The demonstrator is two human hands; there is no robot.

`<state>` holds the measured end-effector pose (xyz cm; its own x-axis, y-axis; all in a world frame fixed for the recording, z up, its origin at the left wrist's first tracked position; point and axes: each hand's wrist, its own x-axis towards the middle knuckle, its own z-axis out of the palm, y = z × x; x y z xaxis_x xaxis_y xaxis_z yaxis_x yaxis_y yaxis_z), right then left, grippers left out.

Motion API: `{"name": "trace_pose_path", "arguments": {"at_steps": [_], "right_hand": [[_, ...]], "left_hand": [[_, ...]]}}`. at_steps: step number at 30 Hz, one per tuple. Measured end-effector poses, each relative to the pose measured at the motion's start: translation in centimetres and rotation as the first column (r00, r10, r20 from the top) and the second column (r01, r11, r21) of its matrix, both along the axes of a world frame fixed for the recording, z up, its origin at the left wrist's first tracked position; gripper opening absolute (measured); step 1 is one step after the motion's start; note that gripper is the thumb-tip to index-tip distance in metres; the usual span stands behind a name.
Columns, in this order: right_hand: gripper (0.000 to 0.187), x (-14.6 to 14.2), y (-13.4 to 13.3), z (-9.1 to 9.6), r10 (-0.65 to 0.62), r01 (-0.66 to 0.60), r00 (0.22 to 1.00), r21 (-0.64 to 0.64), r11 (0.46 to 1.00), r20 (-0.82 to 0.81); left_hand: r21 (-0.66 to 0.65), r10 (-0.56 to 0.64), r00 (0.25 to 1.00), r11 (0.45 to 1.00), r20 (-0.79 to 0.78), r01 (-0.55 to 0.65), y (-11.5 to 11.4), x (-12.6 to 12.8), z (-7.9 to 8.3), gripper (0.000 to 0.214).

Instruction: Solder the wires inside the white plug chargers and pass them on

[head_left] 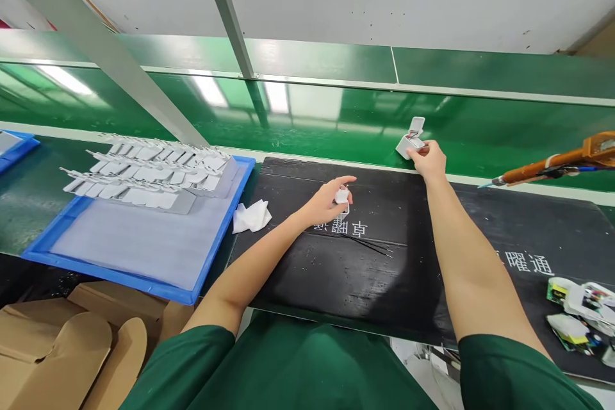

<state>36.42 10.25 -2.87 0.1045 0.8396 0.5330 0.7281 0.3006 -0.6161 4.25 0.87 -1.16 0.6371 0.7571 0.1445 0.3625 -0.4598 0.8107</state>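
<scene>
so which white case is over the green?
The white case in the right hand, lid raised; the left hand holds the other over the black mat.

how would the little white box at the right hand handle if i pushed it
The white box seems stiff, given its crisp edges. It's probably light, being small beside the right hand. Its raised lid might swing if nudged.

The left hand (321, 204) partly hides its white piece (342, 196); the right edge crops the orange tool (552, 164).
</scene>
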Motion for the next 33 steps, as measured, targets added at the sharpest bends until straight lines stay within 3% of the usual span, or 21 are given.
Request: {"name": "trace_pose_path", "arguments": {"at_steps": [3,5,11,20,33], "right_hand": [[0.031,-2.2,-3.4,0.5,-0.115,0.124,0.991,-0.135,0.983,0.075],[0.031,-4.0,-6.2,0.9,-0.117,0.142,0.984,-0.207,0.968,0.131],[0.027,-7.7,-12.7,1.6,-0.047,0.131,0.973,-0.377,0.917,0.225],[0.028,-8.7,-14.2,1.4,-0.078,0.176,0.97,-0.443,0.879,0.232],[0.027,-8.7,-15.0,1.5,-0.07,0.143,0.984,-0.486,0.862,0.166]], "left_hand": [[0.191,0.054,0.986,0.981,-0.161,-0.023,-1.2,-0.5,0.7,0.075],[0.256,0.085,0.969,0.966,-0.233,-0.023,-2.2,-0.6,1.0,0.076],[0.34,0.116,0.956,0.94,-0.27,-0.018,-3.0,-0.5,0.5,0.051],[0.222,0.225,0.967,0.956,-0.122,-0.194,-2.3,-0.1,-0.4,0.022],[0.16,0.167,0.98,0.976,-0.107,-0.149,-2.5,-0.4,-0.3,0.021]]}}
